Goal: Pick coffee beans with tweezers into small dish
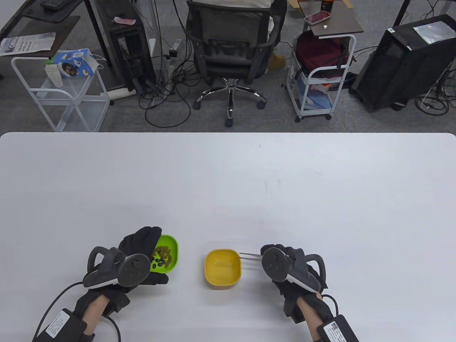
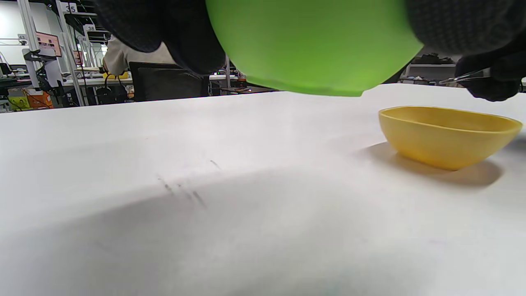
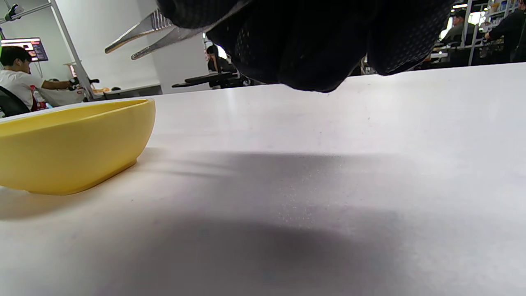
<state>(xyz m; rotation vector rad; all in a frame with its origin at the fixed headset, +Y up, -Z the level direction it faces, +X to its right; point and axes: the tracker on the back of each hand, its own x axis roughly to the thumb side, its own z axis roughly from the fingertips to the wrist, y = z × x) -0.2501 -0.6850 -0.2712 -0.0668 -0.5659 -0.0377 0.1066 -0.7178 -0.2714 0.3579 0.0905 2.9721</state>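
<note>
1. The left hand [image 1: 137, 256] grips the green dish [image 1: 167, 253] and holds it lifted off the table [image 1: 228, 185], fingers [image 2: 181, 37] clamped on its wall.
2. Dark beans [image 1: 158, 262] lie in the green dish.
3. The yellow dish [image 1: 222, 268] stands just right of it, with no beans visible inside.
4. The right hand [image 1: 285, 265] pinches the tweezers [image 1: 250, 254], whose tips are slightly apart over the yellow dish's right rim.

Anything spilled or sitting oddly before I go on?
The green dish is off the table, lifted in the left hand, beans pooled at one side. No spill seen. Yellow dish sits flat, empty.
</note>
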